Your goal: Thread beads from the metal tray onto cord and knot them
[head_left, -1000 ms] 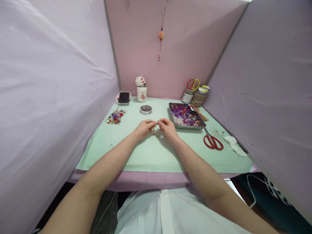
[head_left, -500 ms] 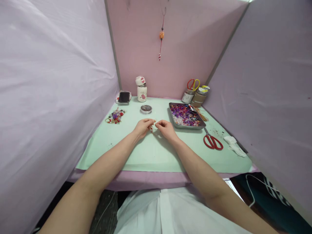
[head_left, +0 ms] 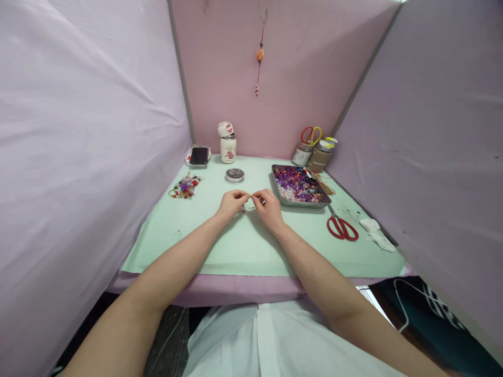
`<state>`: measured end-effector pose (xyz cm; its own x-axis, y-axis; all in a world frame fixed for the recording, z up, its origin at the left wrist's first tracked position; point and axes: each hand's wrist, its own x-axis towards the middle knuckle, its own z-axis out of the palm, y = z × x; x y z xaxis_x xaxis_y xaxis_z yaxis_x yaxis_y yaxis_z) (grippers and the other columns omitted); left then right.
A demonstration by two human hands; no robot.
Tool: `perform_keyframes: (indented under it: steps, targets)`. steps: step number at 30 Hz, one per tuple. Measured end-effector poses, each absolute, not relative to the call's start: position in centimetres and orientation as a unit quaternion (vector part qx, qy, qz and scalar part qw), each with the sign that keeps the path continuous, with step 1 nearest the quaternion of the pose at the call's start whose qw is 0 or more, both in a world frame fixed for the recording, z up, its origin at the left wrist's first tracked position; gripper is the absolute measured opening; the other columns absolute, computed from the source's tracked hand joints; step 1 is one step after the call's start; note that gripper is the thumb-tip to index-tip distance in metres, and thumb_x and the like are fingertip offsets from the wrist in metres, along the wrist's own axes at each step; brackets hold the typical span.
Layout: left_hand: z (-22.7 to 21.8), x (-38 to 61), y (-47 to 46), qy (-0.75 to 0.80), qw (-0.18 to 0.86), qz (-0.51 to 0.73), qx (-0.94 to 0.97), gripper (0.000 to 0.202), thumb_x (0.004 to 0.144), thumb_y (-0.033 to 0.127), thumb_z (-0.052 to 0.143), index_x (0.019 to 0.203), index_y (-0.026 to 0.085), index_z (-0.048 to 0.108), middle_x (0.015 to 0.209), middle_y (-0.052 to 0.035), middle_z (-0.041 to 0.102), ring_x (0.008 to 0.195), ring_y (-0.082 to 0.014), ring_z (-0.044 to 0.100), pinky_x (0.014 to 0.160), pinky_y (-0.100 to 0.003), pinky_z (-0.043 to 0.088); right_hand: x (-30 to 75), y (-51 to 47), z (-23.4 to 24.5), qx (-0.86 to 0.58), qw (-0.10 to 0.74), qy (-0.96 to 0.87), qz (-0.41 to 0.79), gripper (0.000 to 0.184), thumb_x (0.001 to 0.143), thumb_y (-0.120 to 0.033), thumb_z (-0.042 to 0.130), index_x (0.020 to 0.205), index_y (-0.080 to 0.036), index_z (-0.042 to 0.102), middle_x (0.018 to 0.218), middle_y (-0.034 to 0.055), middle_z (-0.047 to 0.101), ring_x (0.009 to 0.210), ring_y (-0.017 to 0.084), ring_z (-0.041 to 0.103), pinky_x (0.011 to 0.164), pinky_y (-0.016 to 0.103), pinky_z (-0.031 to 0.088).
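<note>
Over the middle of the table, my left hand pinches a thin beaded cord between thumb and fingers. My right hand is closed in a pinch on the same cord, its fingertips almost meeting those of the left. Small red and pale beads dangle just below the left fingertips. The exact point where the cord is gripped is too small to make out. Right of my right hand lies a metal tray of mostly purple loose beads. A small round tin sits beyond the left hand.
Red-handled scissors lie by the tray, with crumpled white tissue farther right. Finished-looking beaded strands are piled at left. A phone, a white bottle and jars stand at the back. A beaded string hangs above.
My fingertips have drawn closer together, the right hand tilting up and inward toward the left. The cord between them has shifted with the fingers. Nothing else on the table has moved.
</note>
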<state>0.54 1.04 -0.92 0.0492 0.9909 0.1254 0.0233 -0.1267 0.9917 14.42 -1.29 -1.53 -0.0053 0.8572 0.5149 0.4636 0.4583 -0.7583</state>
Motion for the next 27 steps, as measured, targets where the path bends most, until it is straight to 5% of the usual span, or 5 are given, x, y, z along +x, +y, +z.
perform_keyframes:
  steps: [12, 16, 27]
  targets:
    - [-0.80, 0.35, 0.85, 0.450, 0.472, 0.489, 0.579, 0.017, 0.064, 0.032, 0.064, 0.065, 0.015, 0.065, 0.064, -0.0015, 0.059, 0.061, -0.0115, 0.048, 0.059, -0.025, 0.036, 14.52, -0.45, -1.64, -0.509, 0.548, -0.565, 0.348, 0.030, 0.068, -0.044, 0.065, 0.087, -0.020, 0.060, 0.079, 0.0007, 0.062, 0.063, 0.012, 0.051, 0.060, 0.027, 0.043]
    - [-0.58, 0.41, 0.63, 0.447, 0.468, 0.486, 0.587, 0.018, 0.065, 0.033, 0.064, 0.065, 0.015, 0.065, 0.063, -0.0014, 0.059, 0.060, -0.0114, 0.047, 0.058, -0.025, 0.036, 14.48, -0.50, -1.35, -0.493, 0.544, -0.527, 0.428, 0.029, 0.063, -0.044, 0.068, 0.078, -0.019, 0.061, 0.071, -0.0004, 0.059, 0.061, 0.011, 0.049, 0.055, 0.025, 0.040]
    - [-1.21, 0.56, 0.87, 0.442, 0.451, 0.489, 0.602, 0.017, 0.067, 0.032, 0.063, 0.069, 0.015, 0.066, 0.064, -0.0015, 0.059, 0.060, -0.0119, 0.049, 0.059, -0.025, 0.038, 14.40, -0.47, -1.36, -0.500, 0.554, -0.516, 0.421, 0.021, 0.064, -0.037, 0.067, 0.070, -0.018, 0.060, 0.067, -0.0007, 0.056, 0.059, 0.011, 0.046, 0.055, 0.025, 0.037]
